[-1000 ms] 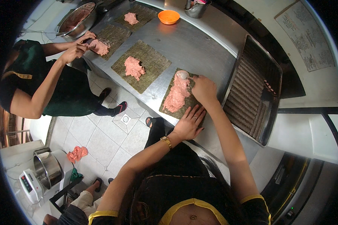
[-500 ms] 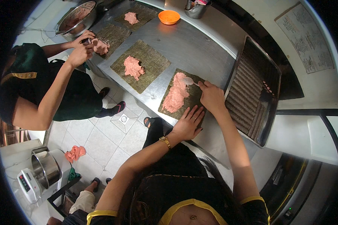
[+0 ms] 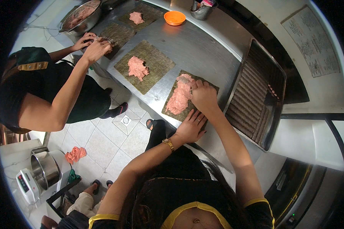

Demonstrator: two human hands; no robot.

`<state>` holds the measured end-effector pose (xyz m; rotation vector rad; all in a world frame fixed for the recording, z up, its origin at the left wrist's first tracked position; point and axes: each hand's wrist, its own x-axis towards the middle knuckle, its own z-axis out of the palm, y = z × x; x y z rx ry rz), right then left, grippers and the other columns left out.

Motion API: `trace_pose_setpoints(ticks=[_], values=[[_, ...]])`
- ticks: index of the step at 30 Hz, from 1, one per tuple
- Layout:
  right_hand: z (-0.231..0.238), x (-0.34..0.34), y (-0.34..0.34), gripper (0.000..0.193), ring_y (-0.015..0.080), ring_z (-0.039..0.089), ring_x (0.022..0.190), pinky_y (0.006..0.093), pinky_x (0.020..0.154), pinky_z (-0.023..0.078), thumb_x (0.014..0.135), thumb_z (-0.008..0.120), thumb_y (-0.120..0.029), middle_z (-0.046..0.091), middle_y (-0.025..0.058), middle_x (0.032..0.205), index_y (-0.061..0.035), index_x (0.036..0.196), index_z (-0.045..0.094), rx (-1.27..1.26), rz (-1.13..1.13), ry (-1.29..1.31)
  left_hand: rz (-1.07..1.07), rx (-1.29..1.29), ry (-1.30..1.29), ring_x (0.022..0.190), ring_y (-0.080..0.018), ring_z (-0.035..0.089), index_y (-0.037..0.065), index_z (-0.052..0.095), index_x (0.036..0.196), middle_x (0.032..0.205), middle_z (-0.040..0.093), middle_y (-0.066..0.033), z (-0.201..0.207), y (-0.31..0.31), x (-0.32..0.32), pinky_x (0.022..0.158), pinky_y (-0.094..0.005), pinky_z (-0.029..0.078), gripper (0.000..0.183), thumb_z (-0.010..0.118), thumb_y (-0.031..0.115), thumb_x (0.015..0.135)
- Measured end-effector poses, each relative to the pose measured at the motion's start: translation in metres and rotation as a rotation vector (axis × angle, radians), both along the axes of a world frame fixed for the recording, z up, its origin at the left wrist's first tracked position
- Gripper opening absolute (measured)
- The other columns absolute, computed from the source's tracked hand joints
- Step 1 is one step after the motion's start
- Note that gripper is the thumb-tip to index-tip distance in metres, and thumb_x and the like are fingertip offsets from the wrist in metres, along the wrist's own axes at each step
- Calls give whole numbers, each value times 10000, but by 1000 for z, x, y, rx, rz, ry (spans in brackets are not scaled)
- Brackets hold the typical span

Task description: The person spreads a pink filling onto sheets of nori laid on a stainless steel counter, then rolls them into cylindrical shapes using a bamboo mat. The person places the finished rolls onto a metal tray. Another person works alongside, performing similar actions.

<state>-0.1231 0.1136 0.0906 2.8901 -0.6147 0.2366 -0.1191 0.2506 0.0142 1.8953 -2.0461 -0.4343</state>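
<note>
A dark green seaweed sheet [image 3: 209, 87] lies on the steel table in front of me, with pink minced paste [image 3: 178, 100] spread in a band along its left side. My right hand [image 3: 205, 97] is closed around the handle of a spoon [image 3: 185, 79], whose bowl rests on the far part of the paste. My left hand [image 3: 191, 127] lies flat with fingers stretched out on the sheet's near edge. To the left is a second seaweed sheet [image 3: 155, 63] bearing a mound of pink paste [image 3: 137, 68].
A co-worker's hand [image 3: 97, 49] works over another sheet at the left, near a metal bowl [image 3: 78, 18] of paste. An orange bowl [image 3: 174, 18] stands at the table's far side. On the right, a metal tray [image 3: 233, 133] holds rows of long dark rolls.
My right hand has moved left and turned over the paste, taking the spoon with it. My left hand stays put. The co-worker's near hand has shifted right over their sheet.
</note>
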Motion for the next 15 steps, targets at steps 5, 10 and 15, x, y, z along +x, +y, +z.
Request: trace_pose_setpoints(ticks=[5,10,15], values=[[-3,8,-10,333,291,672,769,384,632,554,789,599,-175,644,123,890,-14,1075,656,65,-122,31,23,-89,-13,1417,-349,246,3,386,1423,1466,381,-186,-1,2,0,1166,-497,138,668,476,431,918],[1,12,-19,242,336,679,750,428,662,555,763,612,-187,664,155,864,-37,939,681,235,-275,-50,33,-124,-43,1427,-349,218,24,396,1418,1486,356,-175,-5,1,-1,1174,-497,102,651,435,461,938],[10,7,-37,222,337,678,774,441,711,549,760,599,-179,672,162,860,-73,924,705,232,-288,-115,33,-117,-17,1438,-337,195,30,363,1440,1530,287,-160,-7,0,-1,1172,-497,110,670,455,453,929]])
